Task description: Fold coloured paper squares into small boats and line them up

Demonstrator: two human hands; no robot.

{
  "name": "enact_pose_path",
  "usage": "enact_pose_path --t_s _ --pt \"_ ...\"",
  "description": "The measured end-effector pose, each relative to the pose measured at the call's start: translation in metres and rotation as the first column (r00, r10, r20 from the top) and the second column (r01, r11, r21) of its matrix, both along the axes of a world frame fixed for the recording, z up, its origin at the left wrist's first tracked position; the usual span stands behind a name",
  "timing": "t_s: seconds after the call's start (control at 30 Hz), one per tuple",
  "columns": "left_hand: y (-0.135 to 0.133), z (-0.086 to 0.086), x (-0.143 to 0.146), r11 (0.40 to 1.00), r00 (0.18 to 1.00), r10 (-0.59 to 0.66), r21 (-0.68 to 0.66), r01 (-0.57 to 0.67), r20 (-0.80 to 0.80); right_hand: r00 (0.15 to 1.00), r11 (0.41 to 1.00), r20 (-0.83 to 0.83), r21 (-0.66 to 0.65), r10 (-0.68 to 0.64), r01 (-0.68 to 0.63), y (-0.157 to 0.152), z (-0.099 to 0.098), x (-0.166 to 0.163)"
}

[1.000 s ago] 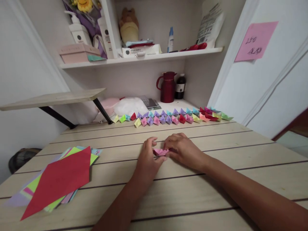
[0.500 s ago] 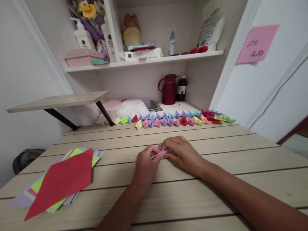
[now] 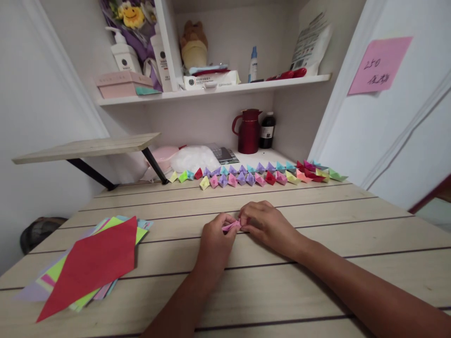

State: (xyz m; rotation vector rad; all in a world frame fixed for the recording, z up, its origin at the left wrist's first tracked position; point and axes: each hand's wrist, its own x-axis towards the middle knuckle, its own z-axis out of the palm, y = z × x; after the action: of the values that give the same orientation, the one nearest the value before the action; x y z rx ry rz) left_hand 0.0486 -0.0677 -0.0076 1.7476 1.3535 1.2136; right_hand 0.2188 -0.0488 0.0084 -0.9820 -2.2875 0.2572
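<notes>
A small folded piece of pink paper (image 3: 231, 226) is pinched between my two hands, just above the middle of the table. My left hand (image 3: 216, 237) grips its left end with thumb and fingers. On its right end, the fingertips of my right hand (image 3: 262, 223) are closed, hiding part of the paper. Beyond my hands, folded paper boats (image 3: 250, 179) in several colours stand in two rows along the back of the table. To the left lies a pile of coloured paper sheets, with a red sheet (image 3: 93, 265) on top.
The table (image 3: 282, 300) has wooden planks with dark lines. A small raised shelf (image 3: 88, 145) on black legs stands at the back left. Behind the boats are a red jug (image 3: 248, 134), a dark bottle (image 3: 267, 131) and a white plastic bag (image 3: 193, 158).
The pink paper has shifted slightly between my fingers, and less of it shows by my right fingertips. Both hands stay in nearly the same place. The whole view has moved a little.
</notes>
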Motion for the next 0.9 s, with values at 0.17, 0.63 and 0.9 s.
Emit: enact_pose_path --t_s 0.17,0.63,0.9 --pt "-0.0012 0.0029 -0.0004 1.0 0.998 0.026 -0.013 -0.027 -0.054 0.998 0.998 -0.027 -0.023 -0.058 0.057 -0.0035 0.0014 -0.0016" --pt "-0.0013 0.0029 -0.0008 1.0 0.997 0.02 0.004 -0.02 -0.076 1.0 1.0 -0.015 0.006 -0.027 0.027 0.0 -0.003 -0.0009" --pt "0.0001 0.0024 0.0005 0.999 0.993 0.035 0.0 -0.035 -0.113 1.0 1.0 0.002 0.005 -0.022 0.022 0.0011 -0.0039 -0.002"
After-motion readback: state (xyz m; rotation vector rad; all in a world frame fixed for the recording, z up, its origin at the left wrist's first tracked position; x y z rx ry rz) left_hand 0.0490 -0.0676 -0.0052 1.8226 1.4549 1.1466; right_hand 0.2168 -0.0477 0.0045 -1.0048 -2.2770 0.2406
